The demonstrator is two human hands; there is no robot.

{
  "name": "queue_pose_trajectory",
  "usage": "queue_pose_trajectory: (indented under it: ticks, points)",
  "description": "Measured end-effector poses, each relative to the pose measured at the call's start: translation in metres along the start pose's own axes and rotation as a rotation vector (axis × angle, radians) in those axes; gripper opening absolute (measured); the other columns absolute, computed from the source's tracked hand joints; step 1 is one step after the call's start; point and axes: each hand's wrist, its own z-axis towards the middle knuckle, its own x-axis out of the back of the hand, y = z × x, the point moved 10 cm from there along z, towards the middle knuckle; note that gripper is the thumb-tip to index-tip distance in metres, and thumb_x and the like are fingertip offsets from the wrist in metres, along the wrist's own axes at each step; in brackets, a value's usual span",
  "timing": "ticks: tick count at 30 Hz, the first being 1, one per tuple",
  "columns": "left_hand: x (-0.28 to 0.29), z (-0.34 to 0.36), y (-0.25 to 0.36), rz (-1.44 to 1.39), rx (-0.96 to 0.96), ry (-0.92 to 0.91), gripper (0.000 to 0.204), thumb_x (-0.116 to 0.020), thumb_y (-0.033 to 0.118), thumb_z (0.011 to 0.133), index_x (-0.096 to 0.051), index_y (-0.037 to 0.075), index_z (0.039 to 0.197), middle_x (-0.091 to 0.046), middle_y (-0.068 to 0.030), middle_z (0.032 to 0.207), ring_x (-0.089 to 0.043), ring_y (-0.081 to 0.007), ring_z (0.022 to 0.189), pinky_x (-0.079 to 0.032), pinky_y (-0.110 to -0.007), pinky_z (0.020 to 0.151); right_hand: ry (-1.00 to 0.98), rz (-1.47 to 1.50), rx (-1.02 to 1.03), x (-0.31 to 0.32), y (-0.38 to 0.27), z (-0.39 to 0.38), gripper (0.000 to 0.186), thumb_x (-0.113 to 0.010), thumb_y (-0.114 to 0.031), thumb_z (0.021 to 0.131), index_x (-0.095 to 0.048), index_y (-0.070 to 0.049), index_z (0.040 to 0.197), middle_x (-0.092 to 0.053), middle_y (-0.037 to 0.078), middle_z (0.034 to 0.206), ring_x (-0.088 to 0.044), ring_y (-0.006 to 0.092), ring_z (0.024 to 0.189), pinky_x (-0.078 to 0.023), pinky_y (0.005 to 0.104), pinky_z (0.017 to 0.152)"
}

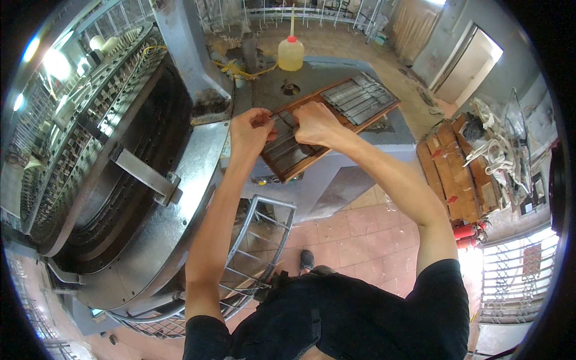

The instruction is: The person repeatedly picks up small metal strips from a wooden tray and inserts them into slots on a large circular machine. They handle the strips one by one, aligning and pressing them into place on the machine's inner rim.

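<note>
A shallow wooden tray (354, 128) rests at a slant on the grey machine ledge in front of me. Flat thin metal pieces (360, 98) lie packed in rows in its far right part, and darker metal pieces (292, 155) lie in the near left part. Over the tray's left edge my left hand (253, 129) is closed, thumb and fingertips pinched together; whatever is between them is too small to make out. Close beside it, above the tray's middle, my right hand (318, 124) is curled with its knuckles up. Its fingertips, and anything in them, are hidden.
A large round machine (138, 198) with a steel rim fills the left side, next to a grey column (189, 54). Behind the tray stands a squeeze bottle (291, 55) of yellowish liquid with a red cap. Below is a metal rail (270, 240); brown cartons (453, 171) are stacked at right.
</note>
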Motion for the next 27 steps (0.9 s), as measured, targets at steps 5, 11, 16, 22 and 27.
queue_pose_trajectory:
  ticks: [5,11,16,22,27]
  points:
    - [-0.015,0.020,0.000,0.159,0.034,0.061,0.037,-0.070,0.000,0.092,-0.058,-0.008,0.126,-0.069,-0.0174,0.105,-0.072,-0.0229,0.086,-0.062,-0.034,0.072,0.137,0.061,0.042,0.011,0.004,-0.011,0.025,-0.069,-0.019,0.066,-0.069,0.003,0.077,-0.067,0.026,0.082,-0.066,0.0442,0.083,-0.053,0.0493,0.075]
    - [-0.055,0.022,-0.002,-0.303,0.121,0.051,0.053,-0.072,-0.008,0.085,-0.051,-0.005,0.133,-0.072,-0.0175,0.099,-0.071,-0.0193,0.081,-0.059,-0.030,0.063,0.564,0.216,0.225,0.055,-0.011,-0.054,0.022,-0.069,-0.016,0.071,-0.068,0.003,0.082,-0.066,0.020,0.083,-0.065,0.0394,0.082,-0.054,0.0460,0.074]
    - [-0.079,0.010,0.047,-0.141,-0.370,-0.038,0.053,-0.071,-0.008,0.087,-0.052,-0.002,0.137,-0.075,-0.0156,0.104,-0.071,-0.0178,0.094,-0.057,-0.028,0.076,0.690,0.319,0.189,0.091,0.008,-0.085,0.022,-0.077,-0.010,0.079,-0.071,0.001,0.097,-0.072,0.018,0.096,-0.070,0.0339,0.086,-0.057,0.0389,0.075]
    - [-0.090,0.014,0.041,0.049,-0.357,-0.091,0.054,-0.076,0.000,0.085,-0.055,-0.002,0.135,-0.078,-0.0134,0.097,-0.068,-0.0078,0.088,-0.053,-0.024,0.076,0.664,0.631,0.108,0.108,0.047,-0.081,0.036,-0.081,-0.011,0.082,-0.071,0.000,0.115,-0.073,0.014,0.102,-0.073,0.0230,0.092,-0.059,0.0332,0.081]
    - [-0.097,0.012,0.045,0.196,-0.352,-0.097,0.058,-0.068,-0.007,0.088,-0.049,-0.001,0.142,-0.076,-0.0132,0.099,-0.068,-0.0099,0.091,-0.053,-0.024,0.078,0.431,0.826,0.190,0.092,0.044,-0.038,0.035,-0.080,-0.010,0.083,-0.073,-0.003,0.117,-0.074,0.009,0.100,-0.072,0.0174,0.089,-0.058,0.0281,0.078]
